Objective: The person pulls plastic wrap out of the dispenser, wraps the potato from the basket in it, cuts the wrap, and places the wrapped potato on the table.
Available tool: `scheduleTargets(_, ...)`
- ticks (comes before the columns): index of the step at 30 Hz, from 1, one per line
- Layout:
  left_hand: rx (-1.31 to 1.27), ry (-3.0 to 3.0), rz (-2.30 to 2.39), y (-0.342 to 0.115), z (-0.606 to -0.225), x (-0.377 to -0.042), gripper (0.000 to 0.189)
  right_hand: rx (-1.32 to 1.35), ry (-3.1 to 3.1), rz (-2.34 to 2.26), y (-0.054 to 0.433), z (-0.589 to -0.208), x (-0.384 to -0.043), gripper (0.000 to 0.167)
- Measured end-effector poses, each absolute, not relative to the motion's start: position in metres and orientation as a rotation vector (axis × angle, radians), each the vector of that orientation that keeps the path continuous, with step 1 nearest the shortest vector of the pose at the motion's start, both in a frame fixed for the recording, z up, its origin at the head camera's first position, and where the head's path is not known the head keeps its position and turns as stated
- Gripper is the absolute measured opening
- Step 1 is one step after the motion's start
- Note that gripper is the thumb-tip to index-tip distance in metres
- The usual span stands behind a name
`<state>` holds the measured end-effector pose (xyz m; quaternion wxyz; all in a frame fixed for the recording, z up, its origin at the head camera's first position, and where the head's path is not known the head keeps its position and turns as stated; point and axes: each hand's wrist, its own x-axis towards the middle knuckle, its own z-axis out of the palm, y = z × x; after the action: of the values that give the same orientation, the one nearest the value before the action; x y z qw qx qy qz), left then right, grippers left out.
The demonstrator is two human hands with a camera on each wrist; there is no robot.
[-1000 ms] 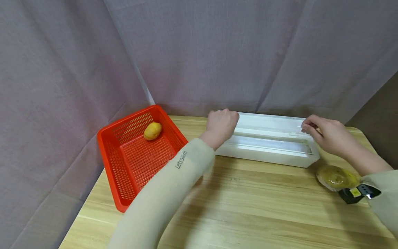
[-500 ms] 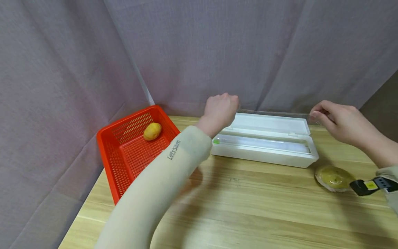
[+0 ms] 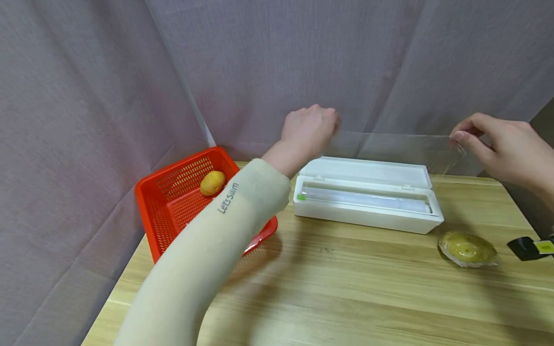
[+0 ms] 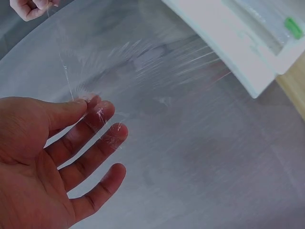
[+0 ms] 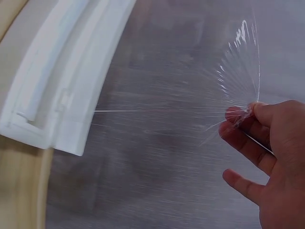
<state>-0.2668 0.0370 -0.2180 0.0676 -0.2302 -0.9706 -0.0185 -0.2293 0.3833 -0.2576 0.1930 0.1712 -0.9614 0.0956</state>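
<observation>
A sheet of clear plastic wrap [image 3: 385,144] is stretched between my two hands, above and behind a white dispenser box [image 3: 363,214] with its lid tipped back. My left hand [image 3: 307,132] pinches one corner between thumb and index finger; the left wrist view shows the film [image 4: 143,62] bunched there, the other fingers spread. With thumb and fingertips my right hand [image 3: 502,144] pinches the opposite corner, and creases fan out from that grip [image 5: 248,112] in the right wrist view. Inside the box lies a roll of wrap [image 3: 368,198] with a green end.
A red basket [image 3: 149,221] at the left, partly behind my left sleeve, contains a yellow oval fruit [image 3: 212,183]. On the wooden table [image 3: 368,288], right of the box, sits a similar yellow-green fruit wrapped in film [image 3: 467,249]. Grey curtains [image 3: 277,62] hang behind and at the left.
Both hands have risen away from the box, the right one also moving rightward, drawing the wrap up and out between them. Box, basket and fruits stay where they were.
</observation>
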Motion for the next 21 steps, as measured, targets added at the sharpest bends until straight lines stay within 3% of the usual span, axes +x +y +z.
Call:
scheduleTargets(10, -0.679, -2.858, -0.089, 0.032, -0.194, -0.257, 0.030, 0.555, -2.472, 0.358, 0.380, -0.240, -0.223, 0.011)
scheduleTargets(17, -0.710, -2.810, -0.098, 0.029, -0.183, -0.244, 0.028, 0.691, -2.283, 0.607, 0.384, -0.240, -0.218, 0.023)
scheduleTargets(21, -0.743, -2.795, -0.088, 0.025, -0.178, -0.231, 0.026, 0.695, -2.226, 0.706, 0.385, -0.240, -0.210, 0.021)
